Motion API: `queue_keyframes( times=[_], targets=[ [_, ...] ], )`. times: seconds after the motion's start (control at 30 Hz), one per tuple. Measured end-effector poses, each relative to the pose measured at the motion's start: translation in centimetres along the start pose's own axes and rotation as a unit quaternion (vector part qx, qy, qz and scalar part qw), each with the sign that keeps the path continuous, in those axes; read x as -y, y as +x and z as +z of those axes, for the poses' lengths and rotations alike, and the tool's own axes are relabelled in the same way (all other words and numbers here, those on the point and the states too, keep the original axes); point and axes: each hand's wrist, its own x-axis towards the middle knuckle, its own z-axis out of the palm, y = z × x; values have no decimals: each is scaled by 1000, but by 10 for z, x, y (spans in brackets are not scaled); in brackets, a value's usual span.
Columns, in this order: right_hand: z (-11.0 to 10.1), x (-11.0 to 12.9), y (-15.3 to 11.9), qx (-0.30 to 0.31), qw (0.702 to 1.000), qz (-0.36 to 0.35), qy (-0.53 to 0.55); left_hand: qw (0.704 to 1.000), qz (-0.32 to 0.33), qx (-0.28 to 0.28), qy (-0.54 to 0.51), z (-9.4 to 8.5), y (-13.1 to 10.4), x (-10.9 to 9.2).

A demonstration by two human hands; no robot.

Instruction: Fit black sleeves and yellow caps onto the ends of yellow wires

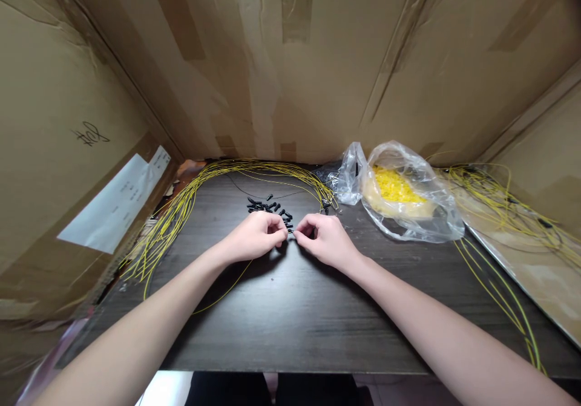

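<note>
My right hand pinches a tiny dark piece just beside the black parts; whether the curled fingers of my left hand grip it too, I cannot tell. If the pinch is loose, it could drop among those parts.

Soft light, apparently from above, leaves a pale glare on the middle of the dark worktop toward its front edge, dark shadows under the left hand and right hand, and glints on the plastic bag near the far edge. Below the front edge, the floor burns to white. Wide-angle distortion stretches the forearms, and the paper label's print blurs.
</note>
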Motion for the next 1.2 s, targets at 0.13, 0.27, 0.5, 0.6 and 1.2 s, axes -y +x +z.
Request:
queue_keyframes(
  times=[0.13, 0.27, 0.5, 0.6, 1.2],
  targets=[
    [0, 0, -1, -1, 1000, -3, -1, 999, 2, -16, 28, 1, 0, 0],
    [-1, 1, -1, 3, 1000, -1, 1, 999, 8, -27, 42, 1, 0, -1],
    [0, 3, -2, 11, 999, 5, 37, 994, 27, -46, 99, 3, -2, -3],
    [1, 3, -3, 13, 999, 6, 52, 991, 33, -53, 119, 4, -2, -1],
    [-1, 7, -4, 19, 997, -3, 69, 987, 37, -52, 146, 3, -5, -4]
  ],
)
